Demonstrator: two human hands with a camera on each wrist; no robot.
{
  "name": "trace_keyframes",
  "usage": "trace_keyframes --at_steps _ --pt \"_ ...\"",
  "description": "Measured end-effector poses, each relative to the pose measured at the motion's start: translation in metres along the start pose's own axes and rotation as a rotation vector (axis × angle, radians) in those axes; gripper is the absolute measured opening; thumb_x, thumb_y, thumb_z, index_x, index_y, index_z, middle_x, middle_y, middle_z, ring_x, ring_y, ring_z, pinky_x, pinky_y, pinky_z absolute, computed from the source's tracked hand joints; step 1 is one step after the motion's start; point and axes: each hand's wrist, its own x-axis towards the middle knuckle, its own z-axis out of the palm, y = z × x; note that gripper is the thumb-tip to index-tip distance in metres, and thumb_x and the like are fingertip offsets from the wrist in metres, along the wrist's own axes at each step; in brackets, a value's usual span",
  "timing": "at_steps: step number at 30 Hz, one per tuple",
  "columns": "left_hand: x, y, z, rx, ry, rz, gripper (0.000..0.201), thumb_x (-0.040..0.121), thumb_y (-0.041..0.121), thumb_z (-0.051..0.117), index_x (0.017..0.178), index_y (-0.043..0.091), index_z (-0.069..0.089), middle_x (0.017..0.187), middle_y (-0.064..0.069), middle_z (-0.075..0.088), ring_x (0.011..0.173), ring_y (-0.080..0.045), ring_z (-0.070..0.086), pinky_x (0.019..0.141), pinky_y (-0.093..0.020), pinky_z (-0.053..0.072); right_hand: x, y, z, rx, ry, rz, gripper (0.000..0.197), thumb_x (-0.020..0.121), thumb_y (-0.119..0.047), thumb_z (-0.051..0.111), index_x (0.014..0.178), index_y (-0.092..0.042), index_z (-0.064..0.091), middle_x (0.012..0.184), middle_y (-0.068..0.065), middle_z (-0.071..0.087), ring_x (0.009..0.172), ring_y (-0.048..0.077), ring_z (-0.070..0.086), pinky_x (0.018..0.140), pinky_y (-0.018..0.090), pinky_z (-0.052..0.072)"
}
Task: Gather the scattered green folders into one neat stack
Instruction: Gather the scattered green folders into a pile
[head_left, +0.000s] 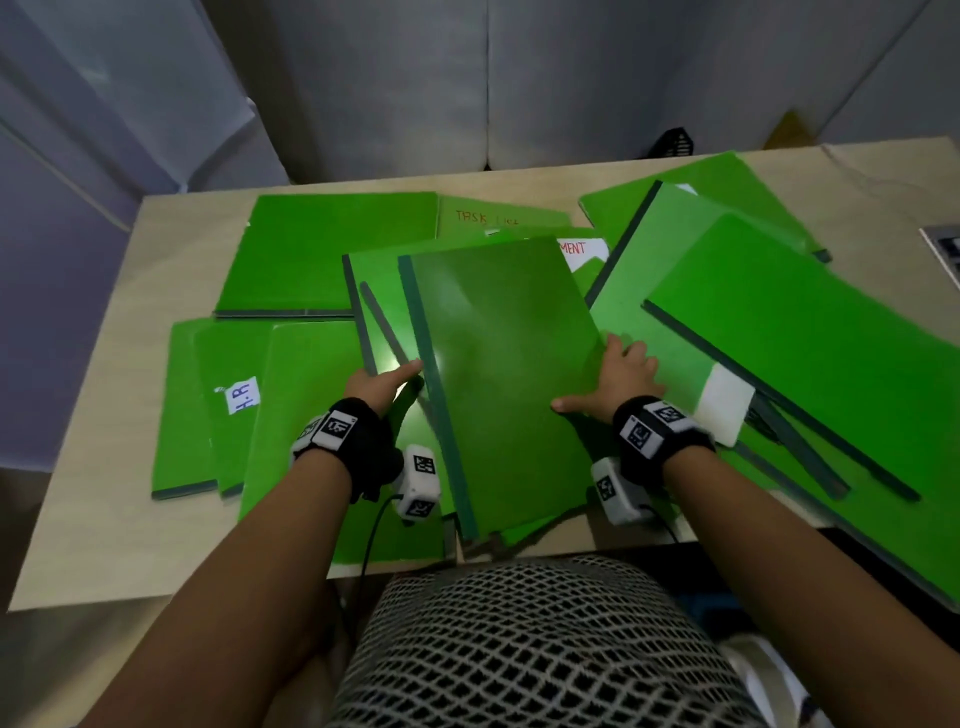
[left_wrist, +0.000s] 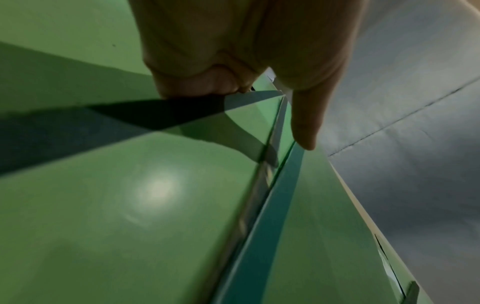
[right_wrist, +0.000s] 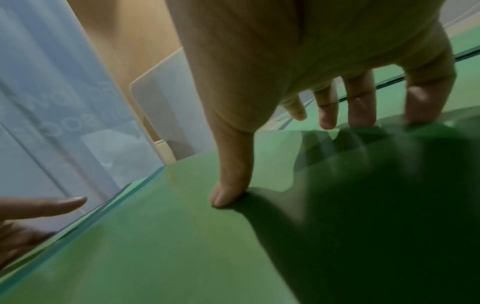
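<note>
Several green folders lie scattered and overlapping on a beige table (head_left: 98, 519). One green folder (head_left: 509, 374) with a dark spine lies tilted on top of the middle pile. My left hand (head_left: 400, 376) grips its spine edge, thumb (left_wrist: 306, 123) on the spine and fingers (left_wrist: 207, 82) curled below. My right hand (head_left: 608, 374) is at its right side. The thumb (right_wrist: 231, 185) presses on the cover (right_wrist: 168, 246) and straight fingers (right_wrist: 361, 107) reach past the edge.
Folders fan out to the right (head_left: 810, 332), far left (head_left: 332, 249) and near left, one labelled H.R (head_left: 241, 397). Another at the back reads TASK LIST (head_left: 488, 215). A black object (head_left: 675, 143) stands behind the table. My torso (head_left: 519, 639) is at the near edge.
</note>
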Motion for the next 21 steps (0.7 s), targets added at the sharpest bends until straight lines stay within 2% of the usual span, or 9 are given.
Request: trace_keyframes --at_steps 4,6,8,10,12,13,16,19,21 --pt "-0.002 -0.006 -0.003 -0.092 -0.07 -0.016 0.059 0.08 0.018 0.075 0.129 -0.002 0.046 0.096 -0.007 0.062 0.092 -0.025 0.062 0.088 -0.035 0.048 -0.005 -0.032 0.017 0.175 -0.046 0.016 0.125 0.057 -0.054 0.087 0.148 -0.002 0.019 0.149 0.021 0.028 0.134 0.042 0.038 0.107 0.05 0.041" --pt "-0.001 -0.012 -0.006 -0.083 -0.062 0.009 0.069 0.071 0.022 0.081 0.127 -0.003 0.049 0.099 -0.012 0.065 0.096 -0.027 0.064 0.092 -0.038 0.05 -0.009 -0.047 0.022 0.195 -0.069 -0.025 0.125 0.061 -0.053 0.086 0.149 0.001 0.015 0.151 0.022 0.022 0.134 0.042 0.038 0.107 0.048 0.041" --pt "-0.004 -0.013 -0.005 -0.058 -0.018 0.06 0.052 0.076 0.016 0.077 0.118 -0.002 0.052 0.094 -0.011 0.061 0.092 -0.026 0.06 0.086 -0.032 0.048 -0.012 -0.053 0.02 0.147 -0.085 -0.07 0.122 0.065 -0.057 0.081 0.15 0.0 0.015 0.154 0.021 0.019 0.137 0.041 0.034 0.108 0.048 0.04" --pt "-0.008 -0.007 -0.005 -0.105 0.002 0.131 0.032 0.084 0.001 0.067 0.111 0.005 0.051 0.085 -0.007 0.056 0.089 -0.024 0.055 0.082 -0.03 0.045 -0.01 -0.046 0.01 0.025 -0.049 -0.112 0.107 0.071 -0.067 0.07 0.147 -0.006 0.027 0.151 0.02 0.029 0.137 0.038 0.034 0.108 0.05 0.039" --pt "-0.007 0.001 -0.006 -0.169 0.022 0.203 0.034 0.084 -0.005 0.063 0.114 0.005 0.051 0.082 -0.003 0.055 0.088 -0.024 0.054 0.083 -0.031 0.046 -0.004 -0.029 -0.006 -0.083 0.054 -0.121 0.091 0.077 -0.074 0.056 0.141 -0.01 0.041 0.146 0.019 0.037 0.134 0.036 0.036 0.107 0.05 0.038" --pt "-0.007 0.007 -0.009 -0.17 0.05 0.249 0.032 0.083 -0.005 0.063 0.111 0.005 0.052 0.078 -0.002 0.053 0.084 -0.022 0.052 0.079 -0.032 0.046 0.001 -0.017 -0.015 -0.104 0.109 -0.104 0.089 0.079 -0.074 0.052 0.14 -0.011 0.041 0.148 0.019 0.036 0.136 0.036 0.034 0.108 0.05 0.036" --pt "-0.007 0.03 -0.024 -0.185 0.076 0.341 0.023 0.083 -0.001 0.063 0.101 0.008 0.052 0.072 0.001 0.048 0.072 -0.018 0.049 0.065 -0.025 0.041 0.024 0.03 -0.042 -0.084 0.205 0.009 0.094 0.084 -0.071 0.05 0.149 -0.008 0.026 0.158 0.02 0.021 0.144 0.037 0.021 0.113 0.055 0.025" --pt "-0.009 0.055 -0.027 -0.16 0.023 0.412 0.015 0.085 -0.001 0.061 0.088 0.011 0.051 0.071 0.001 0.046 0.066 -0.012 0.046 0.059 -0.021 0.038 0.047 0.076 -0.056 -0.093 0.13 0.169 0.1 0.085 -0.074 0.043 0.156 -0.013 0.008 0.163 0.015 -0.003 0.149 0.038 -0.001 0.116 0.062 0.009" --pt "-0.008 0.067 -0.017 -0.09 0.002 0.445 0.018 0.087 0.0 0.06 0.08 0.014 0.05 0.07 0.001 0.045 0.063 -0.011 0.044 0.053 -0.018 0.038 0.053 0.089 -0.055 -0.08 0.066 0.226 0.097 0.087 -0.074 0.037 0.156 -0.016 0.003 0.163 0.013 -0.009 0.149 0.038 -0.004 0.115 0.065 0.008"
